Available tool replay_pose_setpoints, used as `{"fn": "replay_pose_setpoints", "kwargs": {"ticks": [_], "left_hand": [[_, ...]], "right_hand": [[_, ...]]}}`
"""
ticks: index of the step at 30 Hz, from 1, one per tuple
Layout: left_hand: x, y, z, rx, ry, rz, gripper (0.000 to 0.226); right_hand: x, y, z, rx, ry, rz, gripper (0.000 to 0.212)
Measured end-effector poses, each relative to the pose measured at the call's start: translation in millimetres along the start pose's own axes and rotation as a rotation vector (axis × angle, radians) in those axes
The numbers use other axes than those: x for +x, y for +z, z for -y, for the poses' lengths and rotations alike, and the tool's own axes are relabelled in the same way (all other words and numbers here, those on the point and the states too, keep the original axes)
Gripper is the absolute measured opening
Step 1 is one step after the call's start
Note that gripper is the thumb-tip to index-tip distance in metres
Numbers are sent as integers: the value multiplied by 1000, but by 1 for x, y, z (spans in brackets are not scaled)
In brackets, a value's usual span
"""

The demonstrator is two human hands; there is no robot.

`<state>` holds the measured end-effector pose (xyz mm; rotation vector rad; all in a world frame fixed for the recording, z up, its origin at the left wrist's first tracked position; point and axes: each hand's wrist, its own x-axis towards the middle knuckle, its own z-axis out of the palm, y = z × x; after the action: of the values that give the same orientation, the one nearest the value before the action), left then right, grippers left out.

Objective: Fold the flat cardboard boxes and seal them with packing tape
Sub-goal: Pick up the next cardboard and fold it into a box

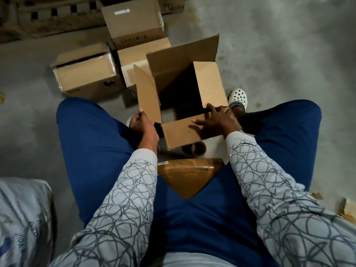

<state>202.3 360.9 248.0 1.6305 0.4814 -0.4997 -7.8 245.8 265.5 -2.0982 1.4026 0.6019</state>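
Head view: the open box (209,83) stands on the concrete floor (279,54) between my knees, mouth up, with its far flap raised. My left grip (141,123) is curled round the near corner of the left flap (147,93), which stands nearly upright. My right grip (215,120) lies flat with fingers spread on the near flap (179,132), which is folded outward toward me.

At 6 o'clock from the box, partly hidden under that near flap, a tape roll (195,149) sits on the floor. At 10 o'clock sits a sealed box (86,78) with shiny tape on top. At 12 o'clock is another carton (133,22) with its flaps open. My white clog (238,97) shows at 3 o'clock, just beside the box.
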Motion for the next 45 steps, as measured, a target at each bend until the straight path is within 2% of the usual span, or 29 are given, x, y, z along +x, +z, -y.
{"fn": "replay_pose_setpoints", "kwargs": {"ticks": [2,6,8,10,13,17,19,21,24,25,28,31,35,41,45], "left_hand": [[-3,0,-2,32,40,14,23],[-17,-4,-5,130,123,146,9],[-26,-6,-2,289,238,267,17],[-31,-7,-1,476,341,396,35],[-31,-6,2,583,341,488,56],[-27,-2,-5,665,433,350,36],[-23,0,-11,702,466,259,31],[-23,0,-13,702,455,218,27],[-31,0,-9,724,439,281,27],[-35,0,-6,737,406,336,35],[-46,-2,6,788,181,479,78],[-54,1,18,891,84,472,92],[-56,5,27,974,83,431,88],[-41,7,33,1087,121,427,84],[-47,5,38,1342,184,584,79]], "right_hand": [[-1,0,-1,-4,20,1,125],[4,1,-15,-151,-89,67,124],[8,5,-19,-189,-96,54,126],[16,14,-18,-221,-106,9,126],[25,24,-12,-262,-150,-28,131],[26,22,-14,-262,-175,-42,130],[28,22,-16,-243,-187,-46,118],[31,16,-16,-151,-197,41,106],[37,-2,-8,-4,-208,140,106],[42,-7,-4,36,-191,114,103],[57,-16,8,223,-121,2,93],[75,-26,24,326,-146,-40,80],[100,-47,53,386,-280,-172,69],[144,-82,81,301,-463,-376,88],[171,-87,89,260,-479,-389,90]]}}
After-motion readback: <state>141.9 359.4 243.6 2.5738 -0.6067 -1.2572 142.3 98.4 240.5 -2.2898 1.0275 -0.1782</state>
